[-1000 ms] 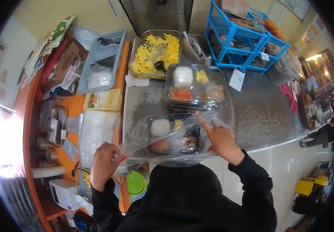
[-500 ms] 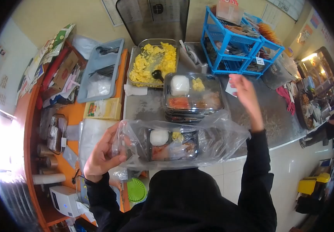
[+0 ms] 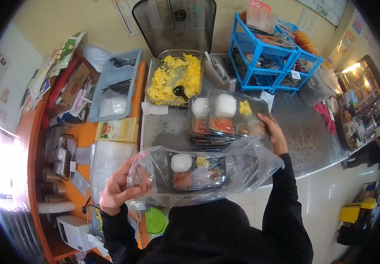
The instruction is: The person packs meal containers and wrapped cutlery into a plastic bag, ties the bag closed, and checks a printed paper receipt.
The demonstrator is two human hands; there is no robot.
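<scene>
My left hand (image 3: 122, 187) is closed on the rim of a clear plastic bag (image 3: 249, 169), which is stretched wide in front of me. Inside the bag lies a black meal box (image 3: 198, 179) with white rice, yellow egg and other food under its clear lid. My right hand (image 3: 277, 133) grips the right edge of another meal box (image 3: 226, 125), its fingers on the far side. That box sits shifted to the right above a stack of similar meal boxes (image 3: 200, 125). The bag's right side hangs by my right wrist.
Behind the stack stands a glass tray (image 3: 160, 66) of scrambled egg with a black spoon (image 3: 180, 91). Blue tiered racks (image 3: 253, 55) hold utensils at the back right. A grey-blue tray (image 3: 95, 99) with bagged cutlery and a yellow container (image 3: 130, 132) stand left.
My right hand has come down from beside the blue rack and taken hold of the top meal box, which has shifted right off the stack. My left hand still holds the bag.
</scene>
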